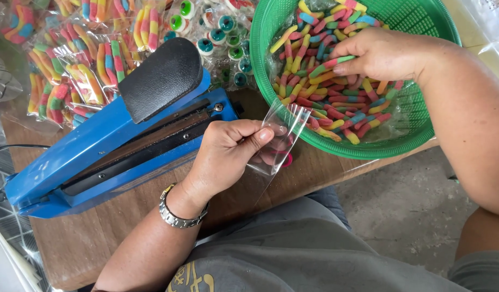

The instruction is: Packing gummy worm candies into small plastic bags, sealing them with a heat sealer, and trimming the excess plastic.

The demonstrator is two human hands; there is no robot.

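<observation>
Bagging step in hand. The left hand (228,148), wristwatch (176,213) on its wrist, is closed, thumb and fingers pinching the top of a small clear bag (279,135) held open just beside the basket's rim. The bag seems to hold something pink already, though glare hides it. Beyond it, the right hand (379,54) lies palm-down in the green basket (422,130), fingers curled on striped gummy worms (325,105); whether it grips one, I cannot tell. The next move calls for carrying worms to the bag's mouth. Left of the left hand sits a blue heat sealer (114,140); farther off, filled candy packets (76,70).
</observation>
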